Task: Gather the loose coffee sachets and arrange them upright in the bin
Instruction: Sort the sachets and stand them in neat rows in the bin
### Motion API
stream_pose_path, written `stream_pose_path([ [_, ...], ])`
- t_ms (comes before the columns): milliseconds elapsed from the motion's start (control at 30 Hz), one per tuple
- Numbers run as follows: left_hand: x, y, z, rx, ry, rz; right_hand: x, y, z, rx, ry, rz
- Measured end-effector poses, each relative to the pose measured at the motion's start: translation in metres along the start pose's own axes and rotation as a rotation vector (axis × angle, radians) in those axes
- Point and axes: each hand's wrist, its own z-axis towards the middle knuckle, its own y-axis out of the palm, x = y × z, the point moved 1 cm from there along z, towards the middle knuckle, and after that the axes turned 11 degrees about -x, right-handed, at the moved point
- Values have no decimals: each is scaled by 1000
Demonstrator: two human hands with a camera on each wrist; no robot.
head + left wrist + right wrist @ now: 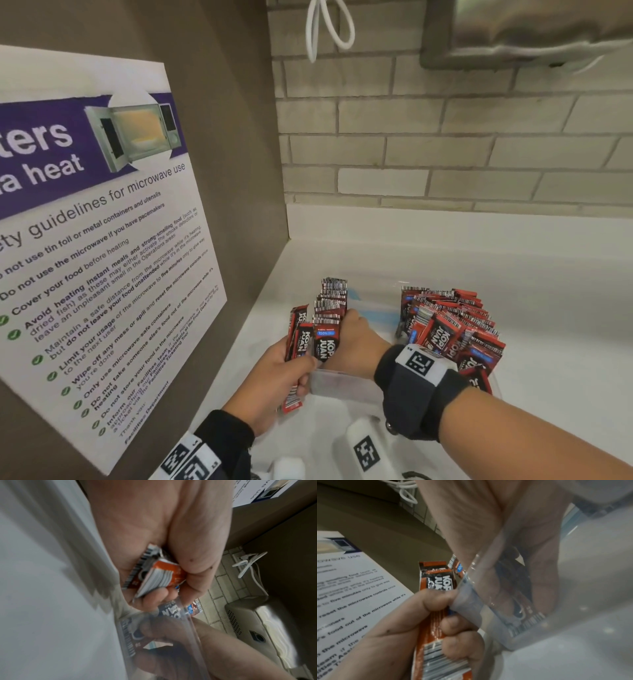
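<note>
At the far left of the head view hangs the poster (102, 240), no part of the job. Low and left of centre, your left hand (274, 373) has its fingers curled round a small bundle of sachets (296, 346), held just outside the bin's (342, 385) near wall. The left wrist view shows the thumb and fingers clamped on that bundle's (154, 574) lower ends.

At centre, your right hand (356, 339) reaches over the clear wall into the bin, fingers wrapped about the left row (329, 308) of upright sachets. The right wrist view shows those fingers (530, 574) through the plastic, pressed to the packs.

Right of the wrist strap sits the right stack (452, 325), leaning and fanned out, some packs tilted over the bin's edge.

Risks, as I judge them: loosen your right hand early and the left row will likely flop over. Push the bundle in at a slant and it may wedge or fold. Your right forearm passes near the leaning stack; a nudge could tip packs onto the surface (565, 342).
</note>
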Motion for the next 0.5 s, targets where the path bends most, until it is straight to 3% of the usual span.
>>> stream_pose_path([
  [300,-3,-1,2,20,-2,-11,-4,8,12,31,68,-120],
  [500,-4,-2,3,14,-25,-40,-7,7,16,51,124,-66],
])
